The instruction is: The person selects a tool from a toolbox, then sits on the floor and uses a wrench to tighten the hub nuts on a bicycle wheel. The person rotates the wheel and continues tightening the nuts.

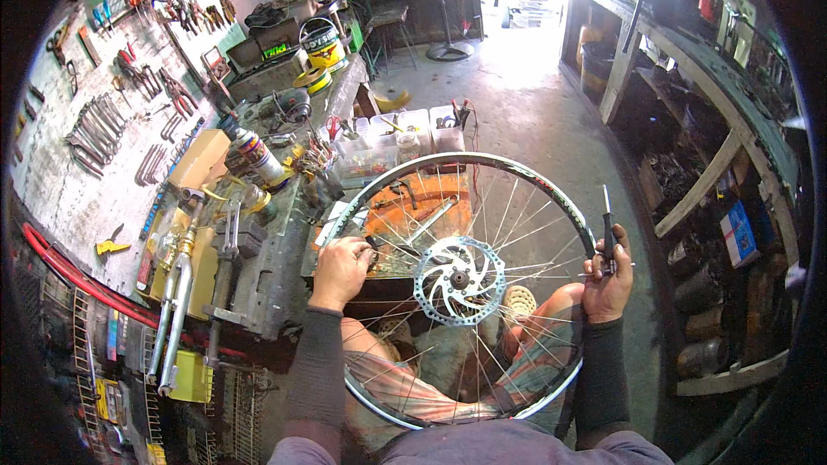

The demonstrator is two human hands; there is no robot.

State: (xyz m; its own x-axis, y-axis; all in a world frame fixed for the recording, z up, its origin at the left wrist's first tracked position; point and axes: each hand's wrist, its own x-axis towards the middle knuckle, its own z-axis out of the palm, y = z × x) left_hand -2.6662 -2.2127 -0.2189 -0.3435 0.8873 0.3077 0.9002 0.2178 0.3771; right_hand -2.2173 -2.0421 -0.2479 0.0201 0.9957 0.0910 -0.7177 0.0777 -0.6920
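A spoked bicycle wheel [575, 207] with a black and silver rim stands tilted over my lap. At its hub sits a silver disc brake rotor [461, 281]. My left hand [343, 269] is closed at the left side of the rim, its fingertips reaching inside among the spokes; a small dark thing by them is too small to name. On the other side, my right hand [610, 284] grips a screwdriver [608, 228] with a dark handle, its blade pointing up. Thin metal pieces also show across these fingers, their kind unclear.
Beyond the wheel stands an orange surface [422, 207] with a wrench [432, 220] on it. Clear plastic bins [401, 133] are behind. A cluttered workbench [276, 280] and tool board [112, 112] line the left. Wooden shelving [724, 181] runs along the right.
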